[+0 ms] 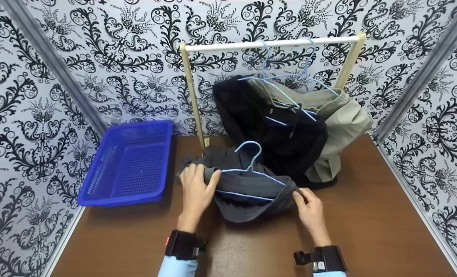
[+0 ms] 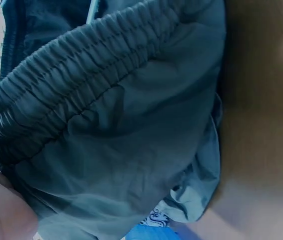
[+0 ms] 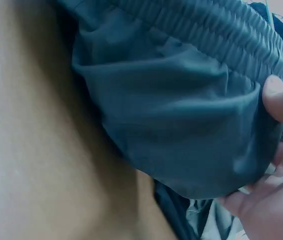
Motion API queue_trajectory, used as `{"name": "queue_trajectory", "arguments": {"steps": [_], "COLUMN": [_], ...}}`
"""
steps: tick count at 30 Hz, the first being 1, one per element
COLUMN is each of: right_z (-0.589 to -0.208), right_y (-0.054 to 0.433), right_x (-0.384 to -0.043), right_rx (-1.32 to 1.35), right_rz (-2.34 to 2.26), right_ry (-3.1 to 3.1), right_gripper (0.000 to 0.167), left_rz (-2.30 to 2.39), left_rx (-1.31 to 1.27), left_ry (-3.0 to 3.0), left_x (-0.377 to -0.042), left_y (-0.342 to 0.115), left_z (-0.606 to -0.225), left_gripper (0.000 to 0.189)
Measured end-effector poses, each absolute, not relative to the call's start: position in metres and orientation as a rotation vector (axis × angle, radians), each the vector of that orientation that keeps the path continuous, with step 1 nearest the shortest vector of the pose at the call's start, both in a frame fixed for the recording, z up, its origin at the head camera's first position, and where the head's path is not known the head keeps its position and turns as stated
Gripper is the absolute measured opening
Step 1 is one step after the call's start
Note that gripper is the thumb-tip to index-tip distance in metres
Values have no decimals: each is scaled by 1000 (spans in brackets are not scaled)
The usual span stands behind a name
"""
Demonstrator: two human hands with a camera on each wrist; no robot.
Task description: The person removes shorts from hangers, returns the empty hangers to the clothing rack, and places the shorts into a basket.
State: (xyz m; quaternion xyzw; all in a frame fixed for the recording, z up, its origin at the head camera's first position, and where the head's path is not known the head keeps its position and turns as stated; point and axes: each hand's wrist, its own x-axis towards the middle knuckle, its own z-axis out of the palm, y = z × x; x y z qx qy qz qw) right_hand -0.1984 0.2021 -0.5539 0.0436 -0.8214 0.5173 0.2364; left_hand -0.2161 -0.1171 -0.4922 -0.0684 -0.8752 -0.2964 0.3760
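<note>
Dark grey elastic-waist pants lie bunched on the brown table, their gathered waistband toward me. A light blue hanger sits inside the waist opening, its hook pointing up and away. My left hand grips the waistband's left side near one hanger end. At the right end of the waistband my right hand pinches the cloth between thumb and fingers. In the right wrist view the thumb presses on the grey cloth just under the elastic. Most of the left fingers are out of sight in the left wrist view.
A rack with a white bar stands behind, holding black pants and beige pants on blue hangers. The black pair hangs close behind the grey one. To the left sits a blue plastic basket. Patterned walls enclose the table.
</note>
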Motion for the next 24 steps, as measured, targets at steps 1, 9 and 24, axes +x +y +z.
{"name": "queue_trajectory", "arguments": {"steps": [1,9,24], "right_z": [-556,-582,-607], "right_y": [202,197,191], "right_x": [-198,-197,-198], "right_rx": [105,-61,-109], "right_rz": [1415,1687,1948], "right_ry": [-2265,-2279,-2169], "right_gripper": [8,10,30], "left_rz": [-746,-664,-639], "left_rx": [-184,-234,-285], "left_ry": [-2235,-2223,-2291], "left_x": [-216,-215,-213], "left_y": [-116,-109,-108], "left_z": [-491,-486,-487], "left_gripper": [39,43,41]}}
